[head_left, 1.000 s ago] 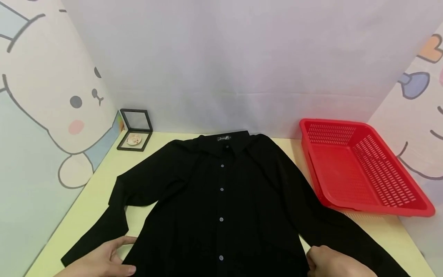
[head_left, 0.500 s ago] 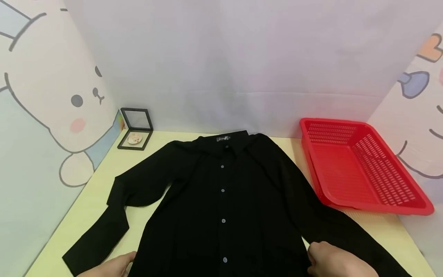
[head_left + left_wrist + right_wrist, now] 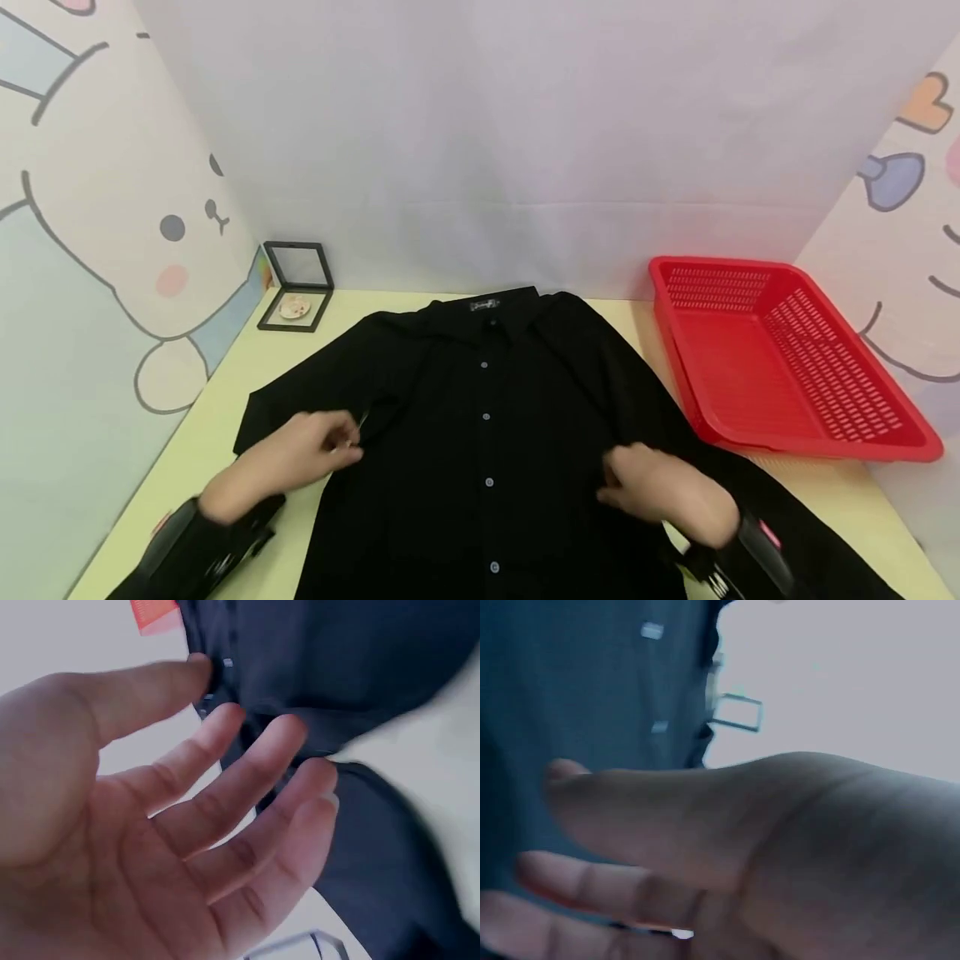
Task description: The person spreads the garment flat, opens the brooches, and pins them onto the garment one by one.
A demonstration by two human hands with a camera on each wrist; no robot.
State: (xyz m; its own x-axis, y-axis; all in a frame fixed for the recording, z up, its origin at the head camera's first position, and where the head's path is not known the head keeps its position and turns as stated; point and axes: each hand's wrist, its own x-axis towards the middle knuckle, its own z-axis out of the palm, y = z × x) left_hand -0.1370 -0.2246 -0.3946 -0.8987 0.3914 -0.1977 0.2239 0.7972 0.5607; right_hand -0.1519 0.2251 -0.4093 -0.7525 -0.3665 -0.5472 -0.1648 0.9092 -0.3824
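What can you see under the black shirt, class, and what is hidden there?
The black shirt lies on a pale yellow tabletop, visible along parts of its outline. Whatever else may be beneath the fabric is covered and cannot be seen.

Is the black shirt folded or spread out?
Spread: the black shirt lies front up on the table, sleeves out to both sides.

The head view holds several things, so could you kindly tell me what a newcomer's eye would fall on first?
Probably the black shirt, spread front up across the middle of the pale yellow table, with the left hand and right hand over its two sides. The bright red basket at the right would likely draw the eye next. After that, perhaps the small open black-framed case near the back left corner.
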